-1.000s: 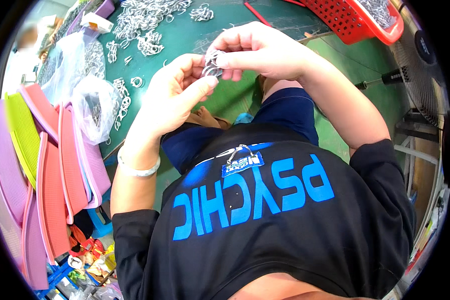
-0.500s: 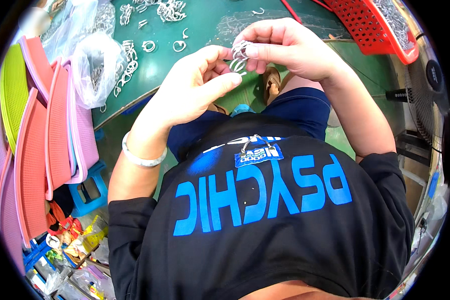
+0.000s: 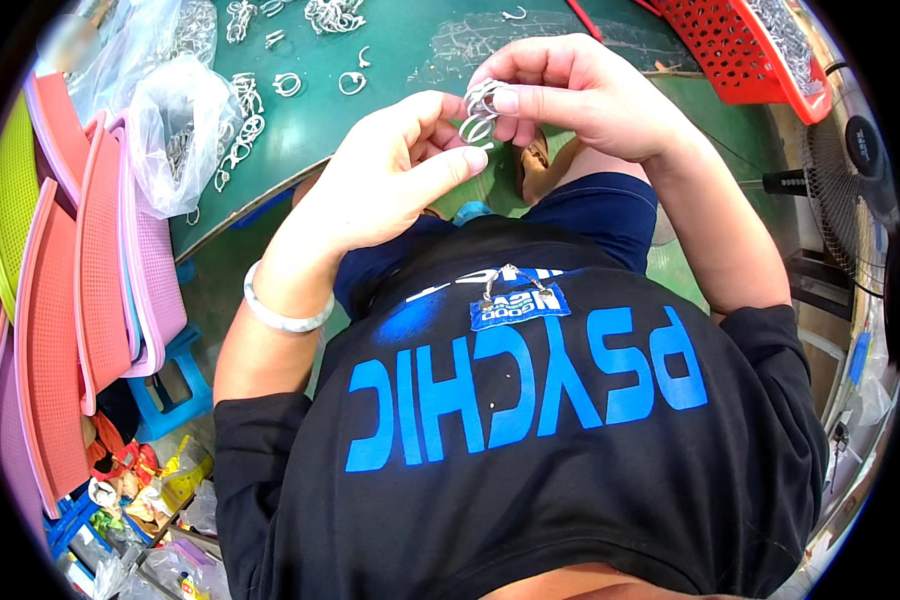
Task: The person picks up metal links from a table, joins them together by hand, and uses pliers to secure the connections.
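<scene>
The black shirt [image 3: 590,490] bears large blue lettering [image 3: 523,372].

Both hands [image 3: 395,170] close together, fingers [image 3: 540,62] curled, thumbs [image 3: 448,172] pointing inward, forearms [image 3: 725,215] bare.

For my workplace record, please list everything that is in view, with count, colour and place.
Held metal rings: several, silver, right fingertips
Loose metal rings: many, silver, on the table
Table: one, green, top
Plastic bags: at least two, clear, upper left
Basket of metal pieces: one, red, upper right
Rods: two, red, top edge
Textured plastic pieces: several, pink, purple and lime, left
Stool: one, blue, lower left
Packages: many, mixed colours, lower left
Fan: one, dark, right edge
Bracelet: one, pale, left wrist
Shirt: one, black and blue, centre
Shorts: one pair, dark blue, centre
Left hand: one, bare, at the held rings
Right hand: one, bare, pinching the held rings
</scene>
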Action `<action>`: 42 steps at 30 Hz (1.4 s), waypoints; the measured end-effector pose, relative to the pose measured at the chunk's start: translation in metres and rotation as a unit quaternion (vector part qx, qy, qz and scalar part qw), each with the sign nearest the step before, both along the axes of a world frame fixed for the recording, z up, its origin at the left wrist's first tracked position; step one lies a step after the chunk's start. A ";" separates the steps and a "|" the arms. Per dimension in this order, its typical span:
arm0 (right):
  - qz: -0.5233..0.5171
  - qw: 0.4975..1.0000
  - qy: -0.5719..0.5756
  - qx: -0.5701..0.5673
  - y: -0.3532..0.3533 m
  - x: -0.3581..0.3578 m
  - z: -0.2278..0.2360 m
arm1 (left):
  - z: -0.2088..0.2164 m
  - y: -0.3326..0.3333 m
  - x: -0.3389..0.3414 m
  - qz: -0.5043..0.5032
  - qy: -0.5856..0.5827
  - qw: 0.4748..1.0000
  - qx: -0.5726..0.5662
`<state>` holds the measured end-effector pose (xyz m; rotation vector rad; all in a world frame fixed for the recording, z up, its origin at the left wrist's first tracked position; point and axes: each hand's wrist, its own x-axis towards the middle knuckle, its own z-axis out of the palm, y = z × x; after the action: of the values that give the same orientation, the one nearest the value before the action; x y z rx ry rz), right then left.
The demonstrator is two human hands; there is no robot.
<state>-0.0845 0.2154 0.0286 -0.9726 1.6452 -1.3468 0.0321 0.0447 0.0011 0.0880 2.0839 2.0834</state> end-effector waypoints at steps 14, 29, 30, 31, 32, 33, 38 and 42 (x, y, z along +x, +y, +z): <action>-0.008 1.000 0.000 0.005 0.000 -0.003 -0.009 | -0.004 0.003 -0.001 0.004 -0.042 0.999 0.018; -0.025 1.000 -0.003 -0.012 0.000 0.001 -0.007 | -0.005 -0.006 0.011 -0.007 -0.061 0.998 -0.019; -0.029 1.000 -0.003 -0.011 0.001 0.002 -0.008 | -0.007 -0.008 0.013 -0.003 -0.052 0.998 -0.033; -0.034 0.999 -0.003 -0.010 0.002 0.003 -0.009 | -0.008 -0.009 0.015 0.001 -0.043 0.998 -0.048; -0.033 0.999 -0.003 -0.010 0.002 0.003 -0.009 | -0.009 -0.011 0.018 0.002 -0.043 0.998 -0.047; -0.036 0.999 -0.004 -0.010 0.003 0.002 -0.010 | -0.011 -0.011 0.021 0.018 -0.057 0.998 -0.034; -0.078 0.997 0.000 -0.002 0.009 0.007 -0.005 | -0.054 -0.027 0.030 0.036 -0.143 0.989 0.010; -0.082 0.997 0.011 0.006 0.019 0.008 0.002 | -0.159 -0.039 0.013 0.093 -0.302 0.947 0.059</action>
<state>-0.0766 0.2343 0.0305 -0.8630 1.7804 -1.4355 0.0453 0.0053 -0.1580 -0.6680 1.6414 1.9887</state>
